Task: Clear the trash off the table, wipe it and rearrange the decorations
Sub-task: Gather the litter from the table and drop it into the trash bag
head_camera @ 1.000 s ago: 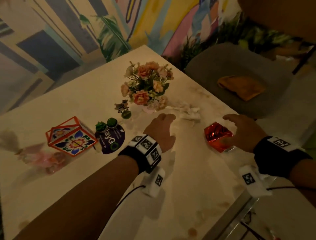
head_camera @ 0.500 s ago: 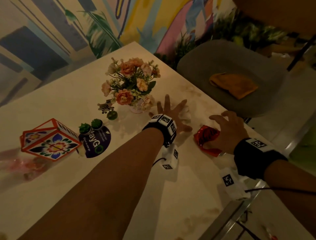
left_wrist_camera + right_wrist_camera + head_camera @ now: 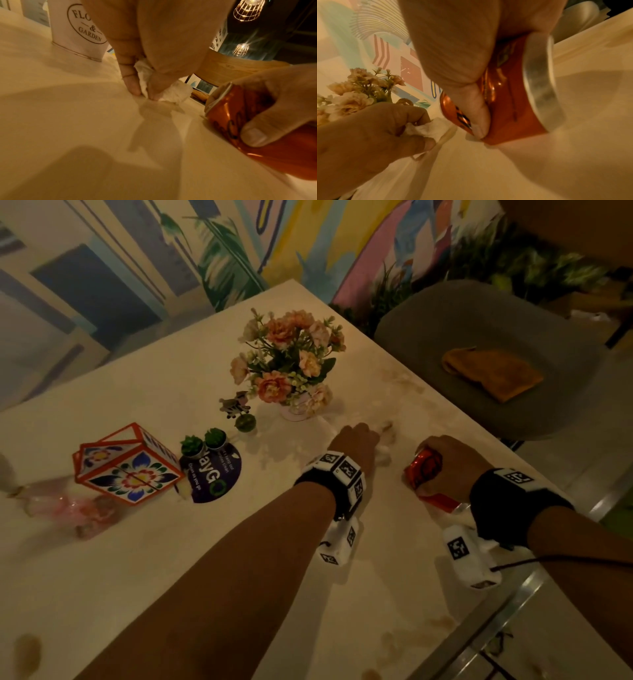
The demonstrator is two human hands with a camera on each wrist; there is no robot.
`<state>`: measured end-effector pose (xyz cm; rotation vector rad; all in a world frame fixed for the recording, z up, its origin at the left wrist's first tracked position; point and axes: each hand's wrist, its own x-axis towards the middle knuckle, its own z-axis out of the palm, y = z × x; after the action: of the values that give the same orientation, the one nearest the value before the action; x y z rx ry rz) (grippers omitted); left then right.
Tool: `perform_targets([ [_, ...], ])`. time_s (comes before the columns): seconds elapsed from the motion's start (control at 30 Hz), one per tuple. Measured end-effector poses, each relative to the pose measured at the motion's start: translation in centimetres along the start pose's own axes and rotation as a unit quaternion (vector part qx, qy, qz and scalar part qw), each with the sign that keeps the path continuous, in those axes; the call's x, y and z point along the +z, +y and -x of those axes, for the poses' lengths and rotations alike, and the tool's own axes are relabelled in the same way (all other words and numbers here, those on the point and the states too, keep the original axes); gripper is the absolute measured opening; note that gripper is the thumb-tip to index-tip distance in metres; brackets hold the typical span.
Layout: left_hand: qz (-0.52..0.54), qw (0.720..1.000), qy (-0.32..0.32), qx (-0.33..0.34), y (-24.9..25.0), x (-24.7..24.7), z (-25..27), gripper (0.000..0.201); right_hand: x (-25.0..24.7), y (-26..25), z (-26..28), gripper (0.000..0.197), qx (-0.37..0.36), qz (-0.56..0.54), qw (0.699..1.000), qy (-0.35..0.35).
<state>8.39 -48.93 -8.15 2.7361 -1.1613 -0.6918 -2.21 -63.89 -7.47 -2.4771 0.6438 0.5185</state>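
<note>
My left hand [image 3: 359, 440] has its fingers curled round a crumpled white tissue [image 3: 173, 92] on the table [image 3: 171, 559], just right of the white flower pot [image 3: 75, 31]. The tissue [image 3: 428, 129] bulges out between thumb and fingers. My right hand [image 3: 452, 460] grips a crushed red soda can [image 3: 424, 470] near the table's right edge; the can [image 3: 240, 121] lies tilted, with its silver end [image 3: 541, 83] showing in the right wrist view.
Pink flowers in the pot [image 3: 291, 361] stand behind my left hand. Left of them are a small figurine [image 3: 236, 405], little green plants [image 3: 205, 440], a dark round sign [image 3: 212, 477] and a floral box [image 3: 126, 463]. A grey chair [image 3: 479, 354] holds an orange cloth [image 3: 493, 374].
My left hand was spread flat over the tissue half a second ago; now its fingers have closed round it. My right hand has closed tighter on the red can.
</note>
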Motion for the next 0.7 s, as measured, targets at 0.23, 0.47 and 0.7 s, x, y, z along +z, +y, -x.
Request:
perform_targets([
  [0.23, 0.114, 0.992, 0.047, -0.020, -2.1, 1.0, 4.1, 0.021, 0.4, -0.2, 0.0, 0.058, 0.019, -0.051, 0.999, -0.003],
  [0.47, 0.299, 0.936, 0.169, -0.081, -7.3, -1.0, 9.7, 0.019, 0.3, -1.4, 0.5, 0.061, 0.015, -0.013, 0.999, -0.029],
  [0.7, 0.294, 0.943, 0.102, -0.121, -11.3, -2.1, 14.1, 0.036, -0.8, -5.5, 1.0, 0.056, -0.044, -0.042, 0.998, -0.012],
])
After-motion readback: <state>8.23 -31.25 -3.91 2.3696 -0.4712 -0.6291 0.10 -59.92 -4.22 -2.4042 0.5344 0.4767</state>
